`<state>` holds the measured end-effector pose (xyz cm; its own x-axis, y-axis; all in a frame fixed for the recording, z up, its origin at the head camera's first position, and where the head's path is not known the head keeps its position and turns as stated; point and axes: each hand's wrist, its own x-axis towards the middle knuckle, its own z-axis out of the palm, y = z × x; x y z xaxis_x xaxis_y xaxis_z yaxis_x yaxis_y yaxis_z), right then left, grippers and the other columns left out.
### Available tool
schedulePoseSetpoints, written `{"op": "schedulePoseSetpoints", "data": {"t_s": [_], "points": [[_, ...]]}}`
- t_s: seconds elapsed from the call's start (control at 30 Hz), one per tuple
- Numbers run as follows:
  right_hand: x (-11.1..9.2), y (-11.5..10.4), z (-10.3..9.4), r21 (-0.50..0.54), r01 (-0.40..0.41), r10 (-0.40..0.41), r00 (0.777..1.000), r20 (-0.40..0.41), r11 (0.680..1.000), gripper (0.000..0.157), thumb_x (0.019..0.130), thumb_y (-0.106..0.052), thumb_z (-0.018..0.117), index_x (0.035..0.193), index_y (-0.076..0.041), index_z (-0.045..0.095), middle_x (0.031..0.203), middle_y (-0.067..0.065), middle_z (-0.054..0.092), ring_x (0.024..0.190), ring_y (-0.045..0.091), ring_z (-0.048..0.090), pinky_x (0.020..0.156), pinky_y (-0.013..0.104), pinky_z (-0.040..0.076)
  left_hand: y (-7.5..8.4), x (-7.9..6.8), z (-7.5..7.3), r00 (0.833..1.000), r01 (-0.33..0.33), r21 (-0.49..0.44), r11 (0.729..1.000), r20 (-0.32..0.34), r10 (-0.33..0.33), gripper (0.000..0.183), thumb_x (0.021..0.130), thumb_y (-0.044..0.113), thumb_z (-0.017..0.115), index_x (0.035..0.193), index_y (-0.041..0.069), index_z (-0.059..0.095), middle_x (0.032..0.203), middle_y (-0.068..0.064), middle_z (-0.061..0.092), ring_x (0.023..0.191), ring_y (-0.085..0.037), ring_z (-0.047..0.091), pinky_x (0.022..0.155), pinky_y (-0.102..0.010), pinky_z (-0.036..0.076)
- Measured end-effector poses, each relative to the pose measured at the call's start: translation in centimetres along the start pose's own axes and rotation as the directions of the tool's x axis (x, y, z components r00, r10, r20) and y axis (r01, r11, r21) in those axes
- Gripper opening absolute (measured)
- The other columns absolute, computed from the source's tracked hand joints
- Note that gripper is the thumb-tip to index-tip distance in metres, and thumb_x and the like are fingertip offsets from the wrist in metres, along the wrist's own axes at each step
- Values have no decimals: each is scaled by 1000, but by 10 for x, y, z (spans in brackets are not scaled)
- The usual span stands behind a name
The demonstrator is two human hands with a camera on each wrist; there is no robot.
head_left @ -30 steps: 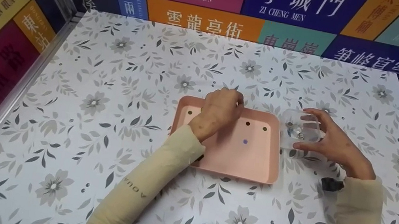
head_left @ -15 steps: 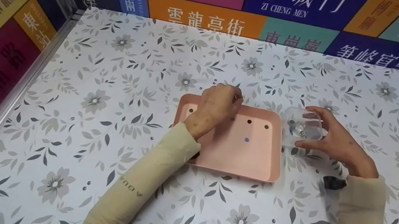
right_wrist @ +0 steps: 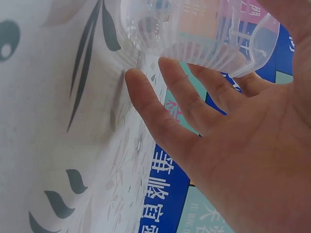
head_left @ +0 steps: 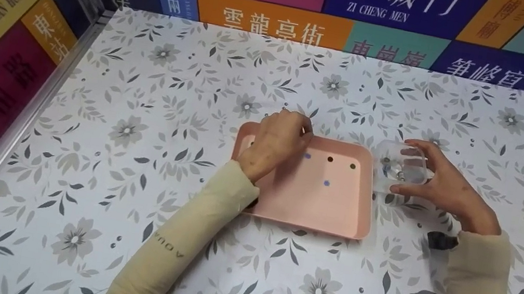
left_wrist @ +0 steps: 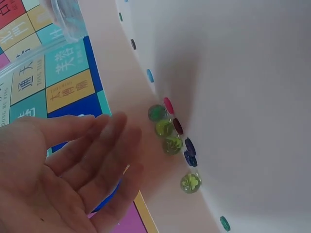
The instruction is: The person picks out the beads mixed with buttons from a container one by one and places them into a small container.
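Note:
My left hand (head_left: 278, 136) hovers over the far left part of a pink tray (head_left: 314, 213). In the left wrist view its fingers (left_wrist: 92, 172) are loosely bent, thumb tip close to the index, with nothing visible between them. Beside them, along the tray's wall, lie several round green glass pieces (left_wrist: 172, 145) and small flat discs, among them a pink one (left_wrist: 168, 105) and a blue one (left_wrist: 150, 75). My right hand (head_left: 455, 191) holds a clear ribbed plastic container (head_left: 386, 174) at the tray's right side, thumb and fingers around it; small shiny pieces show inside.
A black wrist strap piece (head_left: 441, 240) sticks out by the right sleeve. The table wears a white cloth (head_left: 185, 98) with grey flowers and leaves. Panels of colourful lettering (head_left: 271, 22) stand behind it and at both sides.
My left hand has shifted a little left along the tray's far side, and a blue disc now shows to its right. My right hand keeps hold of the container in nearly the same place.

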<state>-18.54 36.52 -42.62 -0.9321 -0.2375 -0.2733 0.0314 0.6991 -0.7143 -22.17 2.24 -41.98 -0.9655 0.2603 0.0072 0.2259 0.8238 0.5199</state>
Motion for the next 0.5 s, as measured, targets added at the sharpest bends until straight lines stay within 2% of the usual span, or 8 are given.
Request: {"op": "schedulePoseSetpoints", "data": {"t_s": [0.2, 0.4, 0.5], "points": [[1, 1, 1, -2, 28, -28, 1000, -7, 1000, 106, 81, -19, 91, 163, -17, 23, 161, 20, 41, 147, 43, 41, 110, 66, 43, -5, -3, 3, 1000, -10, 31, 999, -4, 11, 16, 99, 24, 69, 105, 20, 83, 102, 2, 81, 85, -18, 72, 78, -36, 58], [1, 2, 2, -14, 97, -97, 995, -19, 995, 105, 81, -16, 90, 162, -12, 24, 158, 25, 42, 145, 51, 40, 107, 70, 41, -8, -6, 9, 998, -6, 117, 993, -60, 13, 18, 96, 17, 66, 91, 19, 84, 89, -1, 79, 76, -18, 67, 73, -38, 58], [1, 1, 2, -26, 74, -74, 997, -15, 997, 105, 81, -18, 91, 162, -14, 24, 159, 22, 42, 145, 48, 42, 106, 67, 44, -9, -7, 13, 998, 10, 125, 992, -67, -2, 19, 95, 16, 66, 86, 17, 83, 83, -2, 77, 71, -19, 63, 69, -38, 56]]}}
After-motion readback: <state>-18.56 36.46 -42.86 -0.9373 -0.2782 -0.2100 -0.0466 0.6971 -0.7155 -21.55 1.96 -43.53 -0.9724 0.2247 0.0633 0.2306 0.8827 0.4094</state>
